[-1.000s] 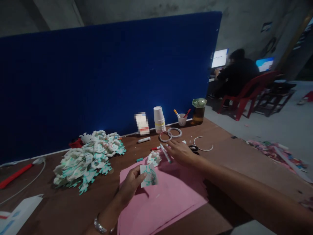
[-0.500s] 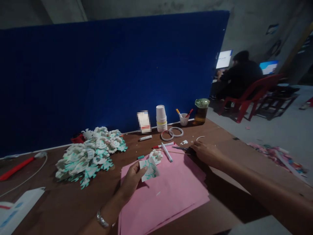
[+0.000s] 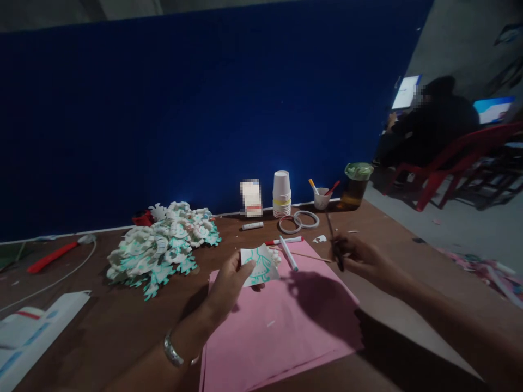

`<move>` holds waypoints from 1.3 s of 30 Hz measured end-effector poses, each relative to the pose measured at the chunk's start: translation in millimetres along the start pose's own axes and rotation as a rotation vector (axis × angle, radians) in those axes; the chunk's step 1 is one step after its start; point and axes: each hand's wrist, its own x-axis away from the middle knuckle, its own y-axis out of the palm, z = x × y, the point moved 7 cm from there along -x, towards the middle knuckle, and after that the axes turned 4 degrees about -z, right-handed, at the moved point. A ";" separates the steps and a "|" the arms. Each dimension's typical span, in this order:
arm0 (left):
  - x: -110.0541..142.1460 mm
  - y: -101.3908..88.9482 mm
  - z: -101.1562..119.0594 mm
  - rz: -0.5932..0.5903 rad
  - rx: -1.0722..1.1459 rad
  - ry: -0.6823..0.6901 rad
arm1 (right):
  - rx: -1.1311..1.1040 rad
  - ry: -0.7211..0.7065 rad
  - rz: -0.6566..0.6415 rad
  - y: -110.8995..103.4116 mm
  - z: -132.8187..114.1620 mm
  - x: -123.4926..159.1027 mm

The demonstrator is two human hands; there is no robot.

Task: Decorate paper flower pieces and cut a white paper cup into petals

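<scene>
Between thumb and fingers, my left hand [image 3: 232, 277] pinches a piece of white paper [image 3: 260, 267] with a green marker drawing on it. Pink paper sheets [image 3: 281, 332] lie stacked beneath it. My right hand [image 3: 355, 253] is closed on dark scissors [image 3: 335, 245], raised off the table with the blades pointing up. A white marker with a green tip [image 3: 289, 253] and a red-capped marker [image 3: 284, 240] rest at the far edge of the pink sheets. Partly hidden behind the held paper are some white cut-outs [image 3: 275, 255].
A heap of white and green paper cut-outs [image 3: 163, 247] sits at the left. Along the blue partition [image 3: 204, 109] stand stacked paper cups [image 3: 281, 193], a cup of pens [image 3: 322, 200] and a lidded jar [image 3: 356, 188]. Tape rolls [image 3: 306, 219] lie before them. Someone sits at the right.
My right hand has lifted the scissors from the table and turned them upright. My left hand has raised the drawn paper slightly. The view has swung left.
</scene>
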 end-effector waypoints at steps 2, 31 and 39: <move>1.2 7.2 1.4 0.018 -0.002 0.014 | -0.204 -0.008 -0.073 25.6 -21.2 0.2; 2.2 -2.6 -16.4 0.123 -0.101 -0.011 | -0.401 0.078 -0.497 108.8 -41.3 8.8; 5.3 -2.8 -16.5 0.099 -0.108 -0.040 | -0.391 0.093 -0.492 107.0 -36.1 12.0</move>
